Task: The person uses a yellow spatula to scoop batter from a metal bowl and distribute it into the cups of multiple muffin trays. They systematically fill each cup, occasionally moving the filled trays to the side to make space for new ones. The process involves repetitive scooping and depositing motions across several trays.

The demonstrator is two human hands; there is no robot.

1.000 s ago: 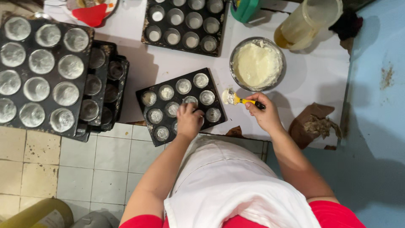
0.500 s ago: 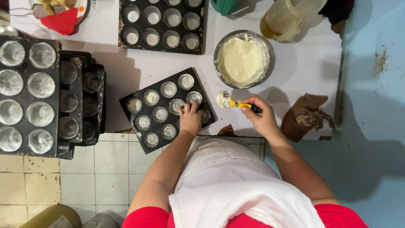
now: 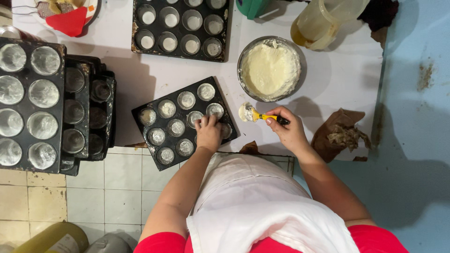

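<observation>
A black muffin tray [image 3: 157,121] lies tilted at the near edge of the white table [image 3: 337,79]. My left hand [image 3: 208,132] rests on it, fingertips in one of its cups. My right hand [image 3: 288,131] grips a small yellow-handled brush [image 3: 258,115] whose tip carries pale cream, held just right of the tray. Behind the brush stands a metal bowl [image 3: 269,69] full of the same pale cream.
A second black muffin tray [image 3: 180,26] lies at the back. Stacked muffin trays [image 3: 51,100] fill the left side. A yellowish plastic jug [image 3: 323,21] stands at the back right, crumpled brown paper [image 3: 340,133] at the right edge. Tiled floor lies below.
The view has shifted, so everything sits lower and more to the left in frame. My right hand has kept the brush beside the tray; my left hand stays on the tray.
</observation>
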